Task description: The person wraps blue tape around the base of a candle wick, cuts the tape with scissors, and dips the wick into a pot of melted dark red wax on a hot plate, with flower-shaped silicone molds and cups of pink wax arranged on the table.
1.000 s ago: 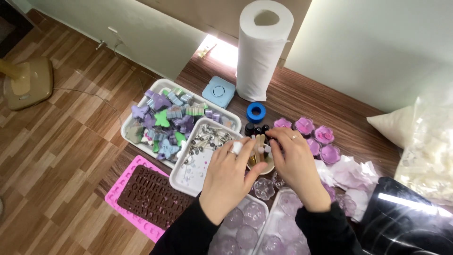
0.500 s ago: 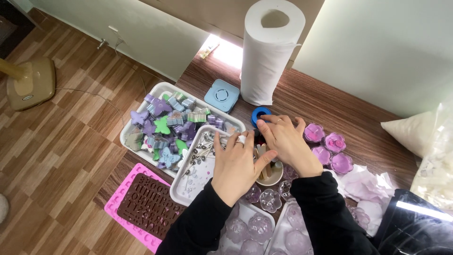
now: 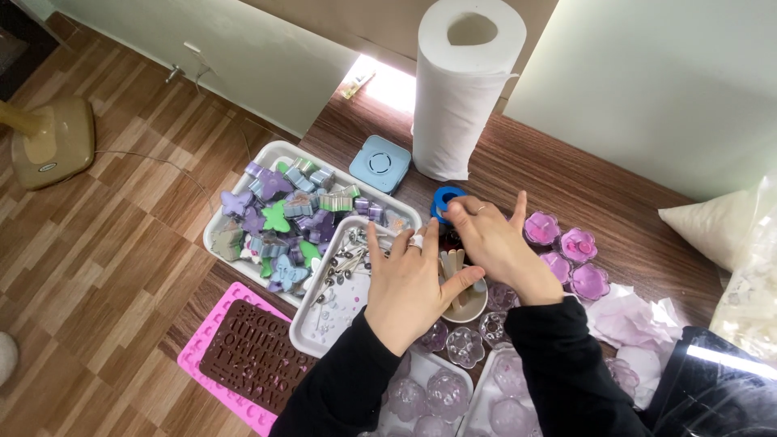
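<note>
My left hand (image 3: 411,285) hovers over the near end of a white tray of small metal wick pieces (image 3: 322,325). Its fingers are spread, and its thumb reaches right over a small bowl holding wooden sticks (image 3: 463,306). My right hand (image 3: 500,248) lies just beyond the bowl. Its thumb and forefinger are close together beside a blue tape roll (image 3: 442,199). Whether they pinch anything is hidden. Both sleeves are black.
A paper towel roll (image 3: 461,89) and a light blue square box (image 3: 380,162) stand at the back. A white tray (image 3: 279,149) holds coloured wax shapes. There are also purple flower candles (image 3: 578,244), clear flower cups (image 3: 465,345), a pink mould (image 3: 199,356) and a bag of white flakes (image 3: 753,267).
Both hands have moved away from me toward the blue tape roll. My left hand's fingers have spread apart. The view has shifted with my head.
</note>
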